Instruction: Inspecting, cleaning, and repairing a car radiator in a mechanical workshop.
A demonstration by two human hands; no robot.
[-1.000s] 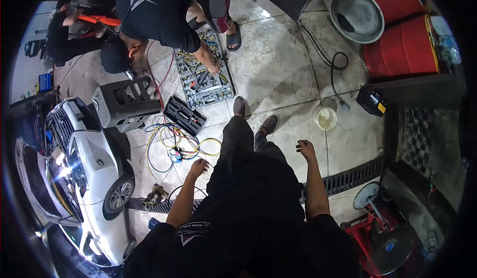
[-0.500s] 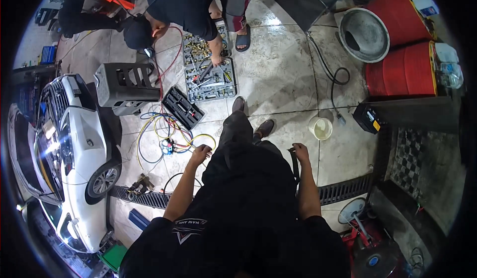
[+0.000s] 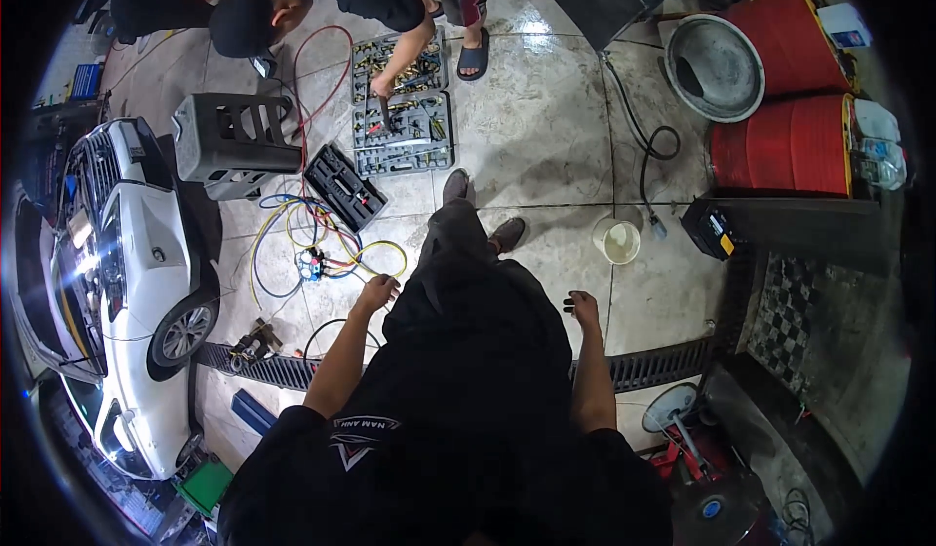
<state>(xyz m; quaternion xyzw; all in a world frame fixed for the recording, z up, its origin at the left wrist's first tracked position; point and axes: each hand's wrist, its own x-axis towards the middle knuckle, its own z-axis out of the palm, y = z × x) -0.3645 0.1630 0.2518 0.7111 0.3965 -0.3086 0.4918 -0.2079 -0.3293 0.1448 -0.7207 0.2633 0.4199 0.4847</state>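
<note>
My left hand hangs beside my left thigh, with nothing visible in it and its fingers loosely bent. Closest to it is the yellow loop of a coil of coloured hoses, joined to a small gauge manifold on the floor. My right hand is held out by my right hip, its dark fingertips apart and no object to be made out in them. A pale bucket stands on the floor beyond that hand. Neither hand touches any of these things.
A person in dark clothes reaches into an open tool case. Nearby lie a smaller black case and a grey step stool. A white car stands left; red drums and a battery are right. A drain grate crosses the floor.
The black strap that hung at my right hand no longer shows. The other person's hand has shifted left over the tool case. The floor scene has slid slightly left.
</note>
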